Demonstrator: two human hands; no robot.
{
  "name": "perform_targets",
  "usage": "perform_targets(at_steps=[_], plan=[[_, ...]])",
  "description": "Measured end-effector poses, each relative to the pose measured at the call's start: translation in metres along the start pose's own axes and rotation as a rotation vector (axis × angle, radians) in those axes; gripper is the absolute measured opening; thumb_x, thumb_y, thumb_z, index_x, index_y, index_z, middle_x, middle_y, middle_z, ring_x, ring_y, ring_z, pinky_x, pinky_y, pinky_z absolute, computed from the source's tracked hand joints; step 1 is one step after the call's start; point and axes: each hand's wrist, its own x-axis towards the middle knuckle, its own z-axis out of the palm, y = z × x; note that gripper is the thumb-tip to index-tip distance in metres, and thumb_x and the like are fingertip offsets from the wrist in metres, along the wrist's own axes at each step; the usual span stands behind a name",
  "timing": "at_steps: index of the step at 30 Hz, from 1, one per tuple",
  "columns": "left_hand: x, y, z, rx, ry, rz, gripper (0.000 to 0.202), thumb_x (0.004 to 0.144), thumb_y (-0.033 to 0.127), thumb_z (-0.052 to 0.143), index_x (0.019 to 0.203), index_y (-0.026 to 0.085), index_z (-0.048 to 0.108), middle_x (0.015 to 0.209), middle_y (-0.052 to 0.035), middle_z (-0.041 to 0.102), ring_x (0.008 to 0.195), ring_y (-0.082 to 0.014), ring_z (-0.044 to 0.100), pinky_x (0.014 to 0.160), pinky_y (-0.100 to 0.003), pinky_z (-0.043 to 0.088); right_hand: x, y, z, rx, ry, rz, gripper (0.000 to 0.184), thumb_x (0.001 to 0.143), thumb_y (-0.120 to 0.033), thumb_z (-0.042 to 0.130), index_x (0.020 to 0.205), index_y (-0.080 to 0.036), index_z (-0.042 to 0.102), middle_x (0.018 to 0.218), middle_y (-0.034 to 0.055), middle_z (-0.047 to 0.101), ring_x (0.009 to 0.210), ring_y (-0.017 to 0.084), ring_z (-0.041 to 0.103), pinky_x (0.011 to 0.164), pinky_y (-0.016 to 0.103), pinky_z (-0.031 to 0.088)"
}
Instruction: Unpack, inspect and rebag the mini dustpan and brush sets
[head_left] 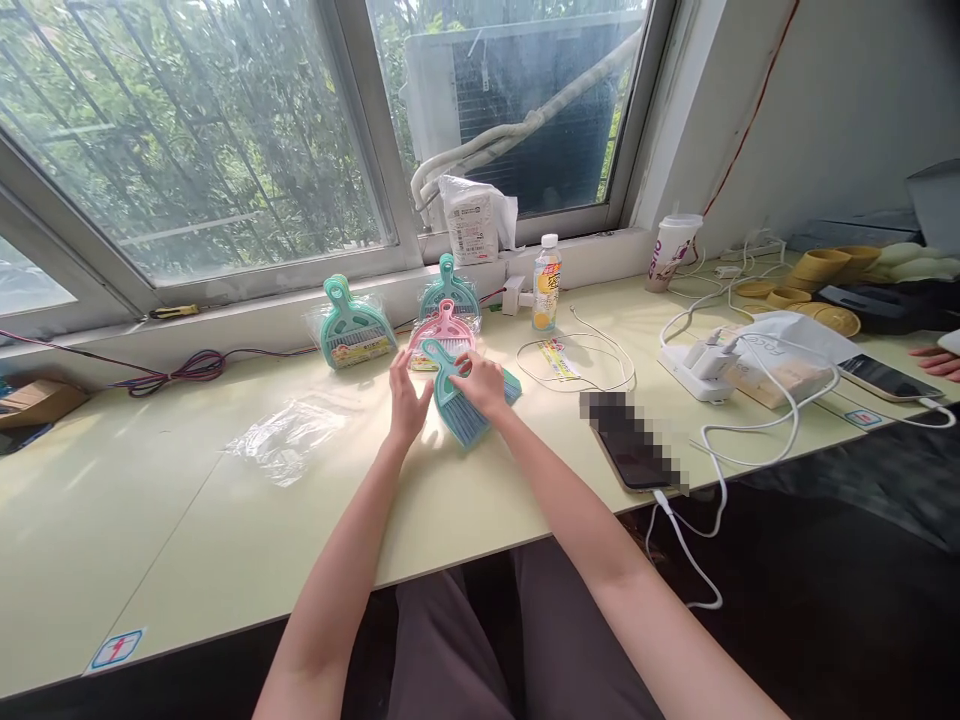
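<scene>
A teal hand brush (463, 422) with grey-blue bristles, apparently set against a matching small dustpan, lies on the table in front of me. My right hand (481, 382) has its fingers curled onto the brush near the base of its handle. Just left of it, my left hand (409, 402) is raised with thumb and fingers apart, and holds nothing. Behind my hands stand a pink dustpan-and-brush set (447, 325) and a teal set (450, 290) in clear wrap. Another wrapped teal set (352, 325) leans at the sill to the left.
Crumpled clear plastic (289, 440) lies left of my hands. To the right are a printed label card (559, 358), a drink bottle (547, 285), a phone (634, 445), a power strip (697, 370) and loose white cables. Another person's hand (937, 362) rests at the far right.
</scene>
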Motion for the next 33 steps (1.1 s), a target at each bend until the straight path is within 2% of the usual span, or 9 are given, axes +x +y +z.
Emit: perform_targets(at_steps=[2, 5, 8, 12, 14, 17, 23, 27, 33], plan=[[0.002, 0.006, 0.005, -0.266, -0.169, -0.190, 0.059, 0.089, 0.046, 0.053, 0.142, 0.023, 0.042, 0.141, -0.0123, 0.052, 0.131, -0.0315, 0.047, 0.103, -0.048, 0.042, -0.001, -0.006, 0.001, 0.009, 0.124, 0.026, 0.020, 0.088, -0.030, 0.055, 0.106, -0.023, 0.057, 0.099, 0.0037, 0.069, 0.094, 0.019, 0.062, 0.089, 0.032, 0.040], [0.002, 0.008, 0.009, -0.490, -0.415, -0.314, 0.067, 0.077, 0.054, 0.067, 0.134, 0.021, 0.054, 0.128, -0.0119, 0.063, 0.122, -0.0340, 0.056, 0.097, -0.045, 0.047, 0.001, -0.007, -0.001, 0.008, 0.126, -0.026, 0.023, 0.092, -0.030, 0.047, 0.111, -0.023, 0.057, 0.105, 0.0061, 0.067, 0.096, 0.019, 0.060, 0.086, 0.029, 0.042], [0.001, 0.000, 0.003, -0.535, -0.375, -0.393, 0.071, 0.069, 0.052, 0.075, 0.130, 0.020, 0.057, 0.126, -0.0122, 0.064, 0.117, -0.0335, 0.059, 0.092, -0.041, 0.050, 0.008, 0.010, -0.010, -0.079, 0.216, 0.031, 0.029, 0.094, -0.026, 0.036, 0.112, -0.022, 0.059, 0.120, 0.0110, 0.061, 0.112, 0.022, 0.053, 0.090, 0.032, 0.041], [0.003, -0.019, -0.014, -0.494, -0.309, -0.522, 0.064, 0.076, 0.056, 0.068, 0.129, 0.023, 0.055, 0.123, -0.0123, 0.065, 0.110, -0.0312, 0.063, 0.083, -0.039, 0.055, 0.019, 0.059, -0.024, -0.310, 0.409, 0.328, 0.044, 0.090, -0.015, 0.035, 0.128, -0.019, 0.055, 0.142, 0.0178, 0.047, 0.135, 0.029, 0.034, 0.101, 0.047, 0.031], [0.004, -0.028, -0.020, -0.471, -0.252, -0.532, 0.062, 0.079, 0.059, 0.062, 0.128, 0.023, 0.055, 0.119, -0.0133, 0.066, 0.107, -0.0306, 0.065, 0.081, -0.039, 0.055, 0.022, 0.084, -0.025, -0.357, 0.344, 0.438, 0.047, 0.087, -0.012, 0.038, 0.131, -0.014, 0.054, 0.143, 0.0209, 0.045, 0.137, 0.031, 0.032, 0.104, 0.050, 0.027], [0.005, -0.035, -0.023, -0.410, -0.174, -0.490, 0.063, 0.081, 0.062, 0.057, 0.129, 0.022, 0.054, 0.115, -0.0134, 0.066, 0.103, -0.0299, 0.065, 0.082, -0.040, 0.056, 0.024, 0.105, -0.020, -0.366, 0.210, 0.451, 0.045, 0.086, -0.007, 0.036, 0.121, -0.015, 0.062, 0.132, 0.0210, 0.057, 0.128, 0.031, 0.043, 0.101, 0.049, 0.029], [0.006, -0.039, -0.022, -0.427, -0.135, -0.514, 0.054, 0.083, 0.054, 0.057, 0.127, 0.023, 0.054, 0.115, -0.0116, 0.066, 0.101, -0.0273, 0.066, 0.081, -0.039, 0.056, 0.023, 0.105, -0.024, -0.393, 0.267, 0.459, 0.046, 0.093, -0.009, 0.025, 0.116, -0.018, 0.065, 0.121, 0.0190, 0.060, 0.117, 0.029, 0.050, 0.095, 0.043, 0.034], [0.006, -0.039, -0.022, -0.477, -0.125, -0.549, 0.050, 0.082, 0.046, 0.060, 0.126, 0.022, 0.054, 0.115, -0.0113, 0.067, 0.099, -0.0265, 0.066, 0.080, -0.037, 0.056, 0.026, 0.105, -0.032, -0.416, 0.269, 0.577, 0.033, 0.092, -0.016, 0.044, 0.119, -0.017, 0.063, 0.129, 0.0238, 0.052, 0.123, 0.035, 0.043, 0.093, 0.049, 0.034], [0.003, -0.037, -0.022, -0.462, -0.162, -0.522, 0.053, 0.082, 0.052, 0.059, 0.125, 0.021, 0.056, 0.107, -0.0109, 0.068, 0.090, -0.0262, 0.067, 0.074, -0.038, 0.056, 0.028, 0.115, -0.039, -0.373, 0.175, 0.544, 0.034, 0.087, -0.016, 0.053, 0.120, -0.017, 0.061, 0.123, 0.0211, 0.055, 0.117, 0.032, 0.046, 0.090, 0.043, 0.035]])
